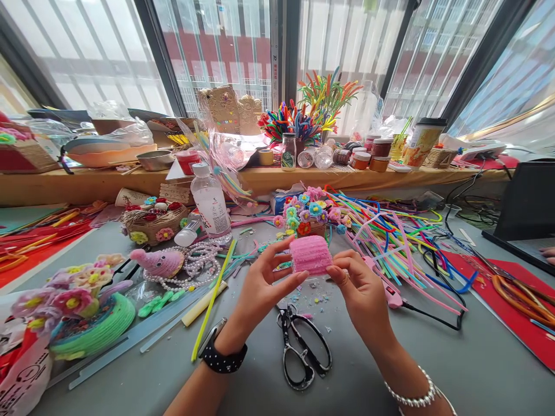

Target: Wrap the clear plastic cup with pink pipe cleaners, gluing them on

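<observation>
Both hands hold a small pink fuzzy block point(311, 255), ridged in rows like pipe cleaners laid side by side, above the middle of the grey table. My left hand point(269, 280) grips its left end, thumb along the lower edge and fingers behind. At the right end, my right hand point(362, 289) pinches the lower corner between thumb and fingertips. Black-handled scissors point(303, 349) lie on the table below the block, among small scraps. Just beyond my right hand is a pink glue gun point(393, 296) with a black cord. The block's far side is hidden.
Loose colourful pipe cleaners point(390, 231) spread behind my right hand. A clear bottle point(210, 199), bead strands point(202, 260) and a green flower-topped craft piece point(95, 323) stand at left. Orange-handled scissors point(515, 294) lie on red sheets at right, near a laptop point(526, 202) and another person's fingers.
</observation>
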Motion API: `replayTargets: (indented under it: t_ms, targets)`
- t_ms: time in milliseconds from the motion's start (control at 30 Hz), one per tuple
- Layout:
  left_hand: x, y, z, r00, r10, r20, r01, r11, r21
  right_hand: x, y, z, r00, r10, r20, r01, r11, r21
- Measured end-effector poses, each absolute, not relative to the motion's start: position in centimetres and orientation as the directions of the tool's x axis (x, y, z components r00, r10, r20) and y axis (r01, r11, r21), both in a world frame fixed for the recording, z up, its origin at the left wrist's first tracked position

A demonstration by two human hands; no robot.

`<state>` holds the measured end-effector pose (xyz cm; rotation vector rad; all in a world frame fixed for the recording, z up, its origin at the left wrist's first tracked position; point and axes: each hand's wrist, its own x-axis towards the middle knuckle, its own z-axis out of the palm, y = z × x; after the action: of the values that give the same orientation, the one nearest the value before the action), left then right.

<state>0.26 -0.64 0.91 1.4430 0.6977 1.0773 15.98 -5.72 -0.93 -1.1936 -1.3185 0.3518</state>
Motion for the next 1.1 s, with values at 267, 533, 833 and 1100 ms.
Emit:
replayTargets:
  t_ms: [267, 533, 833, 1100]
  targets:
    - [0.3, -0.8, 0.6, 0.399, 0.877, 0.268, -0.125, -0.237, 0.963, 16.1, -5.7, -1.0, 0.27, 0.777, 0.569, 0.412, 0.441, -0.798]
    - [0.1, -0.6, 0.3, 0.434, 0.839, 0.328, -0.149, -0.292, 0.945, 15.9, -5.9, -0.8, 0.284, 0.752, 0.595, 0.449, 0.443, -0.776]
    - [0.0, -0.1, 1.0, 0.1, 0.964, 0.248, -0.245, -0.218, 0.945, 15.9, -5.6, -0.7, 0.251, 0.846, 0.47, 0.447, 0.33, -0.831]
    - [-0.5, 0.3, 1.4, 0.062, 0.992, 0.108, -0.499, -0.063, 0.865, 14.7, -5.8, -2.1, -0.308, 0.943, -0.124, 0.782, 0.177, -0.597]
